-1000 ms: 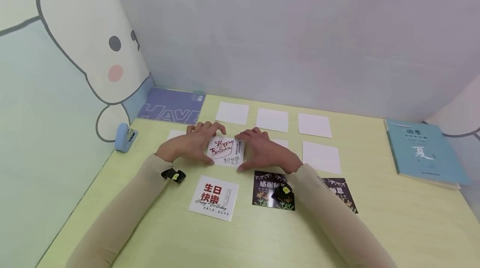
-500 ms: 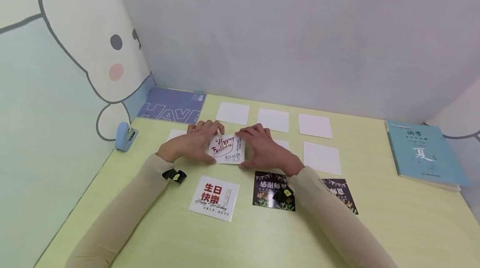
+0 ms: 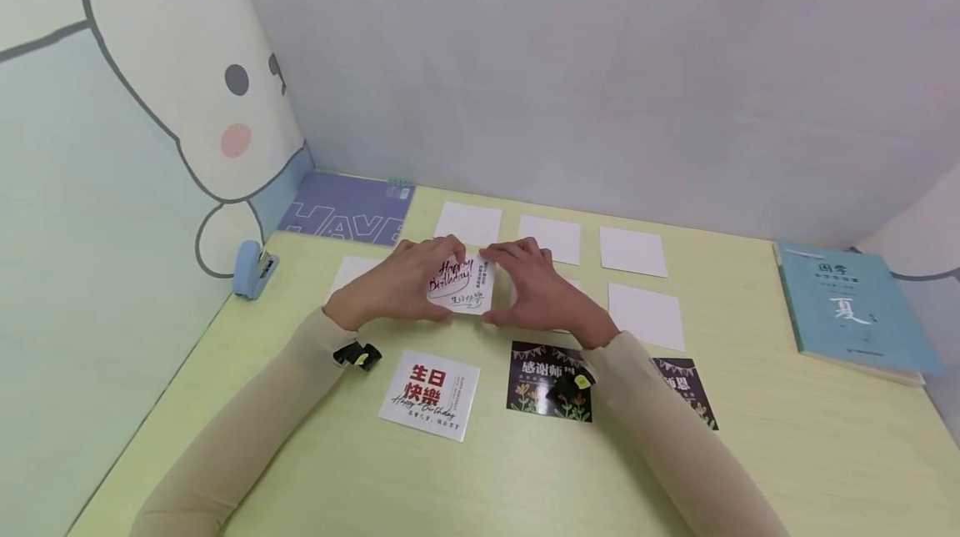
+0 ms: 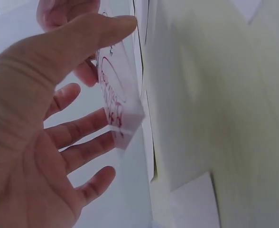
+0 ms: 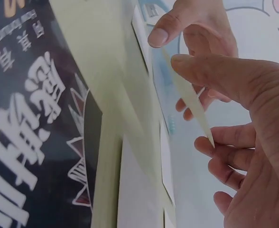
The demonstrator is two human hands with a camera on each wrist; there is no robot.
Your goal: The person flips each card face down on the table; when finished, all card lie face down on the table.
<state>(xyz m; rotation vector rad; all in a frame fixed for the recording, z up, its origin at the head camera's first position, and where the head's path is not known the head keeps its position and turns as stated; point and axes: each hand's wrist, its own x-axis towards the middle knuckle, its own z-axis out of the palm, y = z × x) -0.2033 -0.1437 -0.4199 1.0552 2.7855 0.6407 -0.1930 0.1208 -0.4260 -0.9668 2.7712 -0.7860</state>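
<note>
The birthday card (image 3: 459, 285) is held between both hands just above the table (image 3: 750, 437), raised at its far edge, with blank cards (image 3: 630, 251) beyond it and printed cards (image 3: 429, 393) nearer the person. It is judged that the card could be bent or dropped: it is thin, it is gripped only at its side edges, and a squeeze inward would buckle it, while a loosened pinch would let it fall onto the cards beneath. The left hand (image 3: 390, 287) is seen with its thumb (image 4: 89, 40) pressed on the card's face and its fingers (image 4: 82, 130) spread loosely behind, a light pinch. The right hand (image 3: 536, 291) pinches the opposite edge between thumb (image 5: 210, 71) and fingers (image 5: 225, 137), only partly curled.
</note>
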